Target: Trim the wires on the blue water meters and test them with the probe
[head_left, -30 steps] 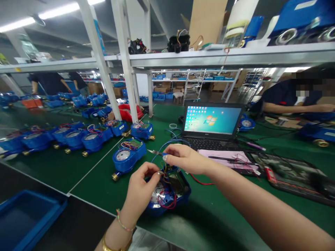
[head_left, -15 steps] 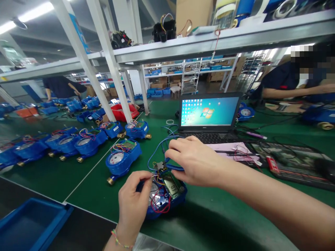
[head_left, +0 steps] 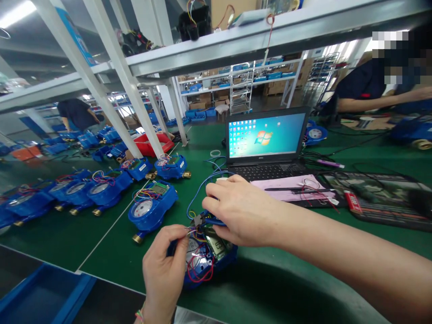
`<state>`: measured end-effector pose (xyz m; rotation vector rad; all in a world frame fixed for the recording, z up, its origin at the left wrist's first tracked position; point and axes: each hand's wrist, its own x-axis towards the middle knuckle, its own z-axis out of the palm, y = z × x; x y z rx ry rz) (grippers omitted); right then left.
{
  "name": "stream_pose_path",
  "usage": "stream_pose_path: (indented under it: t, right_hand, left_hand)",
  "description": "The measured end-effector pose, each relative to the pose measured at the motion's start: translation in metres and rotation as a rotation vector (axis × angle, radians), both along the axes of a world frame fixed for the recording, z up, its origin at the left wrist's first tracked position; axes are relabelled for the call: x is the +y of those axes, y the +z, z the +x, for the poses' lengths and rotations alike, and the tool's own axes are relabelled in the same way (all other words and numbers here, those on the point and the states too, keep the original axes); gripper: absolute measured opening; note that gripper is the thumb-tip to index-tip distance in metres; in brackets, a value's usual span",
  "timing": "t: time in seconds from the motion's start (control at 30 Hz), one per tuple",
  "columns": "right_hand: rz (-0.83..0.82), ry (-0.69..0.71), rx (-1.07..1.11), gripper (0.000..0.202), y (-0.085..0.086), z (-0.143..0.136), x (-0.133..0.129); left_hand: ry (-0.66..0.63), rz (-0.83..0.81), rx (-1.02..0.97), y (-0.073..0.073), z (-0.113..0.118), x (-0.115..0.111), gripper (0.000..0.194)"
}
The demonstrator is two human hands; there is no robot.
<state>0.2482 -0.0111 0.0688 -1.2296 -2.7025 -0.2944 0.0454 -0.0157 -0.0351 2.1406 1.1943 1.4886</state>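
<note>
A blue water meter [head_left: 224,262] stands before me on the green bench, its top off. A small LCD display [head_left: 216,244] and loops of red wire [head_left: 202,276] show on it. My left hand [head_left: 164,265] is at its left side, thumb and forefinger pinched on thin wires [head_left: 191,232]. My right hand [head_left: 241,211] reaches over from the right, closed round the blue handles of wire cutters [head_left: 198,220]. The dark jaws are right beside the wires above the meter's far edge; whether they touch a wire I cannot tell. The palm hides part of the handles.
Beyond my hands stands a laptop [head_left: 265,139], with a pink sheet [head_left: 286,189] on its near side. Another open meter [head_left: 148,213] is close on the left, several more [head_left: 104,191] behind it. A blue tray [head_left: 43,297] lies lower left. A person [head_left: 367,90] works at right.
The whole view has shifted a little, so hands and meter appear slightly further left. Both hands keep their hold, and the cutter jaws remain by the wires.
</note>
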Motion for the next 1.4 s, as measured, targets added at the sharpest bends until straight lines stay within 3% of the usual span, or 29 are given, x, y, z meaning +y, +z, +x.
stream_pose_path:
  t: [0.5, 1.4]
  right_hand:
    - [-0.034, -0.022, -0.020, 0.011, 0.008, -0.005, -0.003]
    - [0.085, 0.028, -0.024, 0.009, -0.006, -0.013, -0.004]
  left_hand:
    - [-0.008, -0.004, -0.008, -0.001, 0.000, 0.000, 0.007]
    - [0.044, 0.111, 0.030, 0.004, 0.003, -0.006, 0.009]
